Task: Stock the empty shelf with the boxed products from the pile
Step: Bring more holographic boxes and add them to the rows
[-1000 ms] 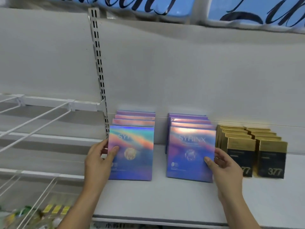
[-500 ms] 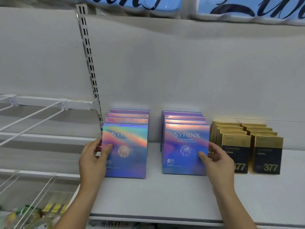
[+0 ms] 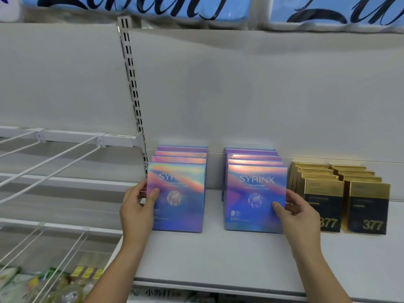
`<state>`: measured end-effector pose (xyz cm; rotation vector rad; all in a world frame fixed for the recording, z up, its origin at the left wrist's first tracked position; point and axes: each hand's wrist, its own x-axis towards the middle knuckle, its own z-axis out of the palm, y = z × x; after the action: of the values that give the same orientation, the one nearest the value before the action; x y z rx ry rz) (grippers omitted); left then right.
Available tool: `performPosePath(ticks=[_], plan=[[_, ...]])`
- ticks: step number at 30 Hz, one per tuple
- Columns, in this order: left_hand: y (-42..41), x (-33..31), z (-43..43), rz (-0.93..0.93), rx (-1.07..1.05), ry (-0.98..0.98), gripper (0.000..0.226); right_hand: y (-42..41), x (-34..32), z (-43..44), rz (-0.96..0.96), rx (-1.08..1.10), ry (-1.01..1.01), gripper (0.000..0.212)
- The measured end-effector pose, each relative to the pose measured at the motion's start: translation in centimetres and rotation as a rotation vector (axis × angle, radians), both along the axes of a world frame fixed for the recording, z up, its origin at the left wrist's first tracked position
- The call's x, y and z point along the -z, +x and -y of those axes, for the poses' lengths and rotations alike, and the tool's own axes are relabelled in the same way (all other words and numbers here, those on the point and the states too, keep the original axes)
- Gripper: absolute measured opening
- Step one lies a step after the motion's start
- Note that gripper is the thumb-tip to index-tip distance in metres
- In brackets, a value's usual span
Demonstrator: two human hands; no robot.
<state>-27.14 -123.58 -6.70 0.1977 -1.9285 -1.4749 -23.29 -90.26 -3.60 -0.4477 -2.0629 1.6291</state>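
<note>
Right front box [image 3: 255, 197] now stands squarer, upright.

You are standing in a shop, facing retail display shelving. The white shelf [image 3: 218, 259] hangs from a slotted metal upright [image 3: 133, 88] against a plain back panel. Identical holographic boxes [image 3: 255, 197] stand in neat rows facing out, with rows of gold and black boxes [image 3: 367, 208] just beside them. Wire dividers [image 3: 54, 162] split the bay to your left, and packaged goods [image 3: 43, 285] fill the shelf below.
</note>
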Motion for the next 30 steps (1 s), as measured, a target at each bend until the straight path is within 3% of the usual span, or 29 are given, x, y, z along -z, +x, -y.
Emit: performPosePath(ticks=[13, 18, 23, 30], plan=[[0.8, -0.8, -0.1, 0.075, -0.007, -0.035, 0.032, 0.9, -0.8, 0.7, 0.009, -0.016, -0.003, 0.041], [3.0, -2.4, 0.1, 0.046, 0.064, 0.005, 0.040, 4.0, -4.4, 1.3, -0.170, -0.079, -0.111, 0.042], [7.0, -6.1, -1.5, -0.060, 0.421, 0.086, 0.069, 7.5, -7.0, 3.8, -0.338, -0.305, -0.034, 0.052], [10.2, -7.4, -5.6, -0.108, 0.789, -0.002, 0.067, 11.7, -6.3, 5.2, -0.357, -0.381, 0.061, 0.060]])
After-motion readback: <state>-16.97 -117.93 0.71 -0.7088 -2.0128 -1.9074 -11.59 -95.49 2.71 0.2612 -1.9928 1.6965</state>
